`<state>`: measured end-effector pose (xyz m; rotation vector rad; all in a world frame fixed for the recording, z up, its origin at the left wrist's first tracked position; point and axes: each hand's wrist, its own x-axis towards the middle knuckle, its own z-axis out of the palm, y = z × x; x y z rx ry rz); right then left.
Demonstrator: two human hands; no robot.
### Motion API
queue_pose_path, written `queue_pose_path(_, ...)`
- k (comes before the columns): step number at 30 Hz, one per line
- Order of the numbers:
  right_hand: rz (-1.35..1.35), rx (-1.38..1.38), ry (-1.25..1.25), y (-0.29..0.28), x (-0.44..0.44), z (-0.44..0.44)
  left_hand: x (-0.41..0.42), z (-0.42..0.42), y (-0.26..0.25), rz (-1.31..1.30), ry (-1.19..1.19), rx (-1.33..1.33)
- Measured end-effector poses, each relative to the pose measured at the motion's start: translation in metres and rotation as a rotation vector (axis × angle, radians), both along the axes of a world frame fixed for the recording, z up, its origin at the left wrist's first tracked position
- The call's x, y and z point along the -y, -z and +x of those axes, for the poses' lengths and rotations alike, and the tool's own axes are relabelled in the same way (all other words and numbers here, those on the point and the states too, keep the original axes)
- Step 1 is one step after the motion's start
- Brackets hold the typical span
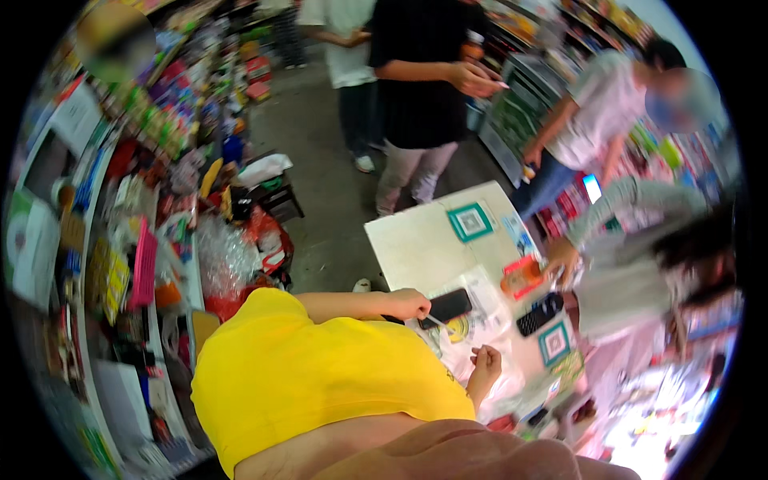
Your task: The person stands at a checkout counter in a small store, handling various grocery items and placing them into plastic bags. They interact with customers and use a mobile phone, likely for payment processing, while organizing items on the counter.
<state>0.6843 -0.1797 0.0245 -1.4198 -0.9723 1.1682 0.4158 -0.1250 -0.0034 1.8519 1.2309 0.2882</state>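
Observation:
My left hand (411,305) grips a thin white strip (440,324), which may be a stick or a twisted bag handle. The strip slants down over white plastic bags with yellow print (489,309). Right beside that hand, a dark smartphone (451,306) lies on the bags. My right hand (485,367) is over the near part of the bags with its fingers curled, and whether it pinches the plastic cannot be seen. Across the table, another person's hand (563,261) is at an orange-red package (522,276).
The white table (414,243) carries green-framed code cards (471,222) and a black keypad device (540,314). Several people stand around it, one in a black shirt (420,78). On my left are packed shelves with a pink basket (143,264); clear plastic wrap (225,255) is heaped beside them.

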Motion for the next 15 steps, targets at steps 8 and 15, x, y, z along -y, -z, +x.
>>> queue_pose_path(8,-0.04,0.076,0.172,0.012,0.033,0.014,-0.002,0.027,-0.032,-0.177,0.069,0.083)
queue_pose_path(15,-0.083,0.062,0.156,0.007,0.05,0.023,0.007,0.048,-0.005,-0.274,0.122,0.114)
